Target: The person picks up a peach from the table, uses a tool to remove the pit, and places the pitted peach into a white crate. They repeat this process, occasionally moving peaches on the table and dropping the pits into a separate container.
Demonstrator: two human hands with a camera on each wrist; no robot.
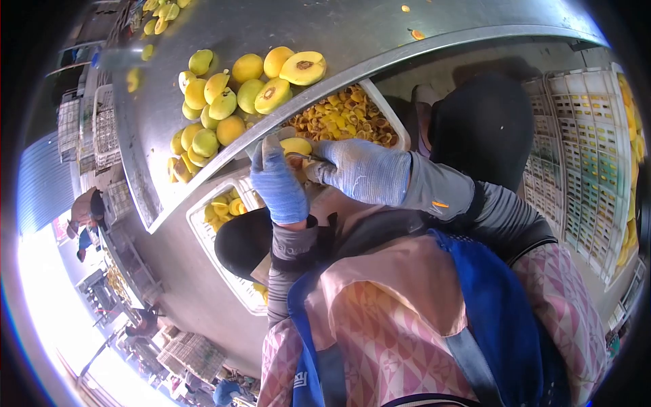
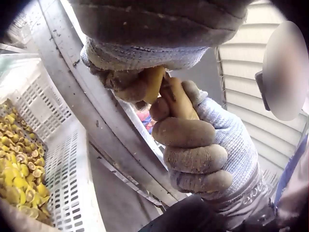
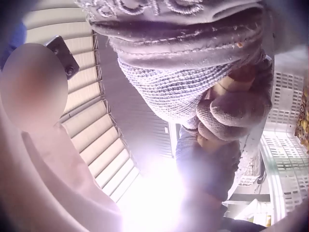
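Observation:
Both hands wear blue knit gloves and meet over the metal table's near edge in the head view. My left hand (image 1: 279, 184) holds a yellow peach half (image 1: 296, 146), also seen as a yellow sliver of peach (image 2: 154, 84) between its fingers in the left wrist view. My right hand (image 1: 369, 171) grips a tool by its wooden handle (image 2: 182, 100), fingers curled round it and the thumb along its end. A dark metal part (image 2: 167, 88) of the tool sits right at the fruit; its working end is hidden. In the right wrist view the same handle (image 3: 235, 83) shows between gloved fingers.
Several yellow peaches (image 1: 222, 105), some halved, lie on the metal table (image 1: 366, 41). Below its edge stands a crate of pits and scraps (image 1: 339, 119). Another crate (image 1: 203, 227) with yellow pieces is by the left knee. White crates (image 1: 576, 149) stand at right.

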